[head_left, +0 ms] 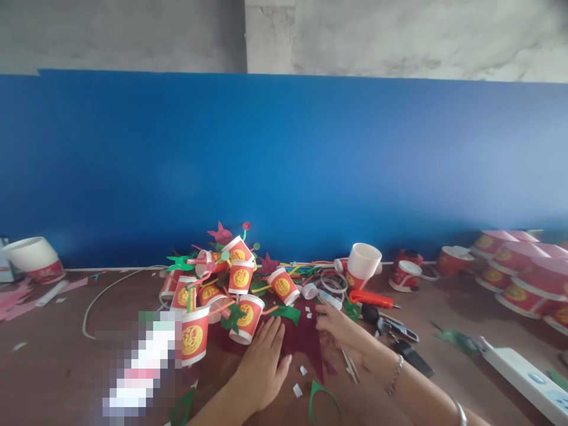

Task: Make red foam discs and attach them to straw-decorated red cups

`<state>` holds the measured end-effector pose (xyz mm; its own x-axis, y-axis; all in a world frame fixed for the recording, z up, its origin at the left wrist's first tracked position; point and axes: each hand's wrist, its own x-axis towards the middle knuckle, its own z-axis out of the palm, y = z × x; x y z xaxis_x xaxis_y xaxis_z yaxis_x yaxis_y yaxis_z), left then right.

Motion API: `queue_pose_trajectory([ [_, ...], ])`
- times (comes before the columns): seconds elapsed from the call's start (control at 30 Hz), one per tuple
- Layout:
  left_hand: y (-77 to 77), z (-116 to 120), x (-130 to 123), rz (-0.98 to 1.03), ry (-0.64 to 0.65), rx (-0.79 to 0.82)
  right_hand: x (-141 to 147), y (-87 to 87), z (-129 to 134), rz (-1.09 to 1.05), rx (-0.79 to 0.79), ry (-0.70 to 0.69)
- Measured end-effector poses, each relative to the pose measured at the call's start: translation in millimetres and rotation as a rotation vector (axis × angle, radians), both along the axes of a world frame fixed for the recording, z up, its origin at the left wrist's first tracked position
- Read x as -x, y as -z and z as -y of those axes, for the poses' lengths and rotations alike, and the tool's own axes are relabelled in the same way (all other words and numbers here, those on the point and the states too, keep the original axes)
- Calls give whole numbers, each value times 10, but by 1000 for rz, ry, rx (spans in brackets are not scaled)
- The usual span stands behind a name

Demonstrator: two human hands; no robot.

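Note:
My left hand (262,367) lies palm down on a dark red sheet (304,340), its fingers stretched forward beside a tipped red paper cup (247,318). To the right, my right hand (335,328) rests at the sheet's right edge with its fingers bent; whether they hold anything is hidden. A green paper piece (288,315) lies on the sheet between the hands. Small white scraps (297,390) are scattered near my left thumb. Thin sticks (350,367) lie under my right wrist. Several red cups with gold emblems are heaped beyond my left hand.
An orange-red cutter (371,299), keys with a black fob (413,357) and a white power strip (523,376) lie on the right. Stacked cups (523,296) stand at the far right. A white cup (364,260) stands before the blue panel (284,165). A pixelated patch covers the left front.

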<state>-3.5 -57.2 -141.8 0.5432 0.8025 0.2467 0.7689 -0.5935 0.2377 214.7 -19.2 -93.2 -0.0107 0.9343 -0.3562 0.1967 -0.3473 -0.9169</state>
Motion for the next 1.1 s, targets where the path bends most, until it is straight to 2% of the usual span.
queue_pose_trajectory([
  [0.13,-47,6,12,-2,28,-28,25,1,-11,-22,34,21],
  [0.27,-198,32,32,-27,120,16,142,58,21,72,26,-115],
  [0.37,-251,43,39,-26,147,55,176,117,38,143,33,-202],
  [0.47,-212,21,48,-26,122,76,96,147,22,200,38,-263],
  [0.63,-124,-97,105,-36,0,121,-140,154,-26,281,33,-333],
  [0.77,-189,-125,118,-11,-51,141,-196,181,-31,317,25,-374],
  [0.83,-270,-68,82,19,34,127,-166,198,-17,318,14,-388],
  [0.97,-414,94,-19,32,325,174,-103,211,28,302,-43,-455],
  [1.03,-419,117,-30,11,353,210,-112,204,38,306,-56,-486],
  [1.1,-363,73,3,1,298,216,-149,191,32,323,-38,-493],
])
